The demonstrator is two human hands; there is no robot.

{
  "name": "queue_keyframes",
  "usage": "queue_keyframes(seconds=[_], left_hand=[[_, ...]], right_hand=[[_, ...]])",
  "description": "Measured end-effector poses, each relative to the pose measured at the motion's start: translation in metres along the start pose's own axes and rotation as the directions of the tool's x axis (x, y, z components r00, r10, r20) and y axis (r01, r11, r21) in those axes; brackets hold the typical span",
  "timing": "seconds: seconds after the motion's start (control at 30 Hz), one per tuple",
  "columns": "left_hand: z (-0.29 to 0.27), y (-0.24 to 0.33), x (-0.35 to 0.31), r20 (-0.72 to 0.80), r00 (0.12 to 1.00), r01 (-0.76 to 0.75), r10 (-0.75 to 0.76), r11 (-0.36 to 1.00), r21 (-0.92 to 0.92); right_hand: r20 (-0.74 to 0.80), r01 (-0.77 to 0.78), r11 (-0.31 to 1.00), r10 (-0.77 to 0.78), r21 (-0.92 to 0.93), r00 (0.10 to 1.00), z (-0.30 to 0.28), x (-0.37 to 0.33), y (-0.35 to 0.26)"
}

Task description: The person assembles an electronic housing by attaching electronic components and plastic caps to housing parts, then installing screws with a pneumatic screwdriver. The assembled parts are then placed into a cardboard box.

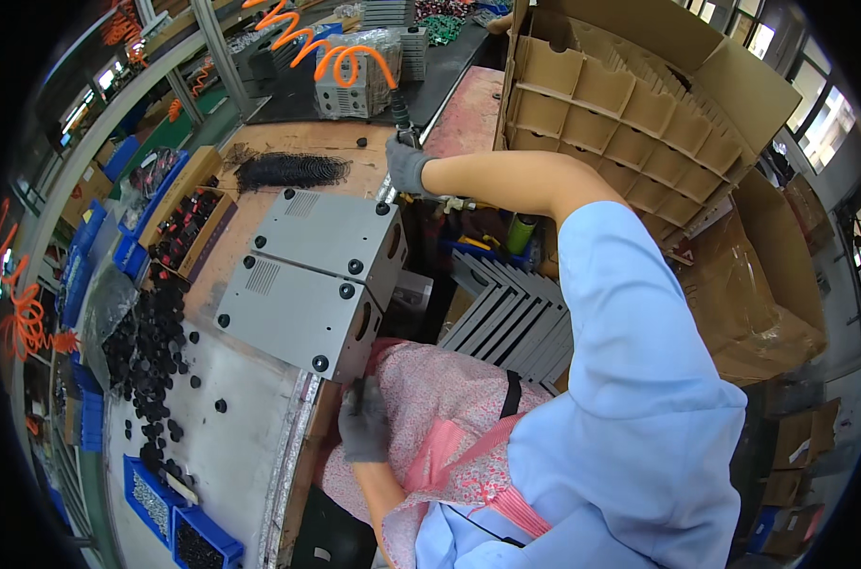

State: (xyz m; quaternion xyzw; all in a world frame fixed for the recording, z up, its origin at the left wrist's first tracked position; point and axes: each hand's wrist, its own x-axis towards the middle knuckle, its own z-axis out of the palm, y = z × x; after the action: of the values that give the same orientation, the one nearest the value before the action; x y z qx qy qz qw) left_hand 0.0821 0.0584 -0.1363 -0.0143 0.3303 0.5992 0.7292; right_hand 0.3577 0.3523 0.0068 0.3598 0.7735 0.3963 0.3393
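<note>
Two grey sheet-metal cases (302,275) lie side by side on the workbench, black round feet facing up. My right hand (409,167), in a grey glove, is closed around an air tool (386,190) just beyond the far case corner. An orange coiled hose (340,62) runs up from that tool. Close to my body, my gloved left hand (364,424) is at the near corner of the closer case. Its fingers are curled, with something dark at their tips that I cannot make out. Loose black feet (146,346) are heaped left of the cases.
Blue bins (203,541) of small hardware stand at the near left. A pile of black screws (293,171) lies beyond the cases. Grey metal parts (506,318) are stacked right of the bench. A large divided carton (620,114) rises at the far right.
</note>
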Motion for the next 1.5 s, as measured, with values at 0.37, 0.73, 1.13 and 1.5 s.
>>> queue_keyframes(seconds=[0.37,0.73,1.13,1.5], left_hand=[[-0.026,-0.028,0.067,0.220,0.970,0.198,-0.104,0.861,-0.469],[0.112,0.007,-0.038,0.422,0.878,-0.065,0.226,0.929,-0.363],[0.124,0.084,-0.127,0.207,0.357,-0.683,0.911,0.103,0.724],[0.149,0.125,-0.068,0.881,0.246,0.017,0.404,-0.911,0.413]], right_hand=[[-0.029,-0.022,0.518,0.091,0.855,0.995,-0.020,-0.052,-0.074],[0.453,-0.153,-0.987,-0.113,0.053,0.884,-0.050,-0.039,-0.093],[0.171,0.213,-0.864,0.320,0.457,0.932,-0.153,-0.073,-0.031],[-0.639,0.587,0.312,0.096,0.747,0.763,-0.148,-0.034,-0.072]])
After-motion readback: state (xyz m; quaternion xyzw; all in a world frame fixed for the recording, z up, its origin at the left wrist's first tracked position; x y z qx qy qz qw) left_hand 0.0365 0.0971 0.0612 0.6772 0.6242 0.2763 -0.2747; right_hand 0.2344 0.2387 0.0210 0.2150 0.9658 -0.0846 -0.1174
